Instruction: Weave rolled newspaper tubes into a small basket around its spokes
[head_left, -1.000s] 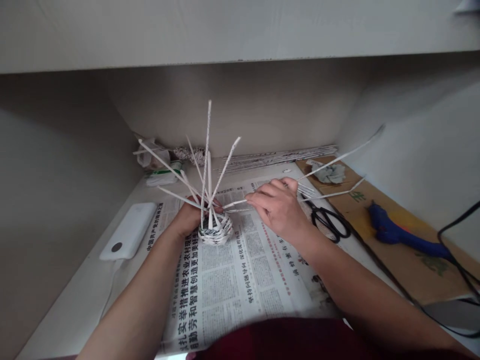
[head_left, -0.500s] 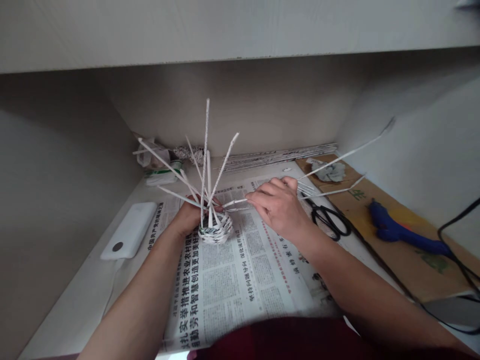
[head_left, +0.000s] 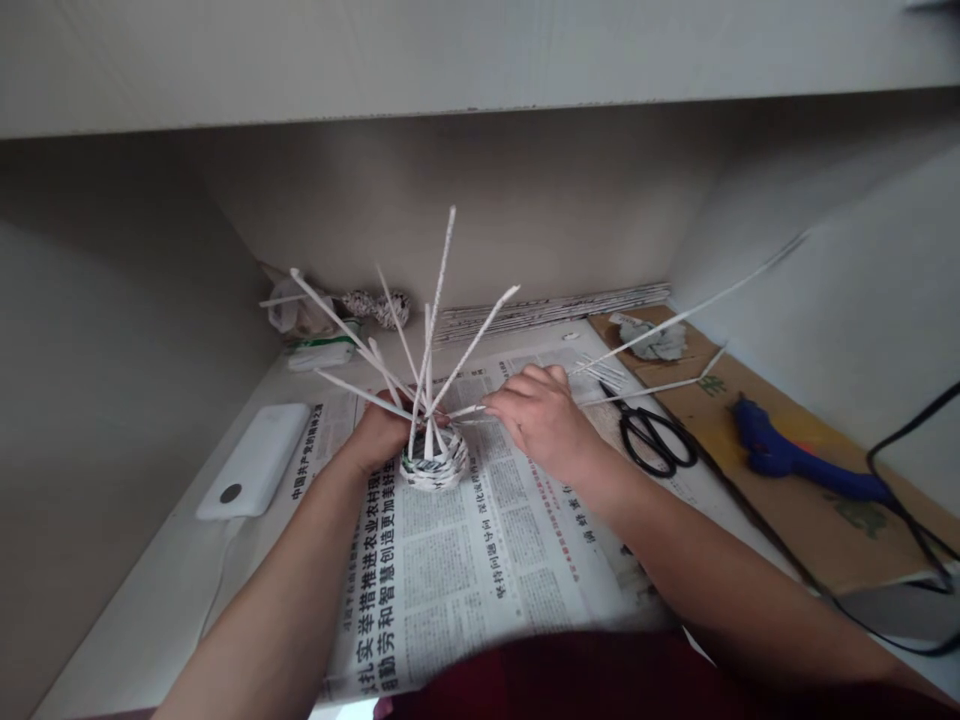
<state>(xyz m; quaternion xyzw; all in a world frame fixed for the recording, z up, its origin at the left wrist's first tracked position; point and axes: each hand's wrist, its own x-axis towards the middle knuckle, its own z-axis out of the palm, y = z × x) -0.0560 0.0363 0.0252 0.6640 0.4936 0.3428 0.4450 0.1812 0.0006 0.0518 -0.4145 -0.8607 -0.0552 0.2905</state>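
Observation:
A small woven paper basket (head_left: 435,470) sits over the newspaper, with several white rolled-paper stakes (head_left: 437,330) sticking up and fanning out from its rim. My left hand (head_left: 384,432) is closed on the basket's far left side; some of its fingers are hidden behind the stakes. To the right, my right hand (head_left: 536,415) pinches two long paper strands that run from the basket rim. The strands' free ends (head_left: 690,312) stretch past the hand to the upper right, over the cardboard.
Newspaper (head_left: 517,560) covers the middle of the desk. Black scissors (head_left: 656,440) and a blue glue gun (head_left: 802,465) on cardboard (head_left: 817,520) lie right, with a black cord. A white power bank (head_left: 255,460) is left. Paper rods (head_left: 555,310) lie along the back wall, under a low shelf (head_left: 465,60).
My right hand has moved a little left, closer to the basket, with the strands. The basket's upright stakes have tilted to the right.

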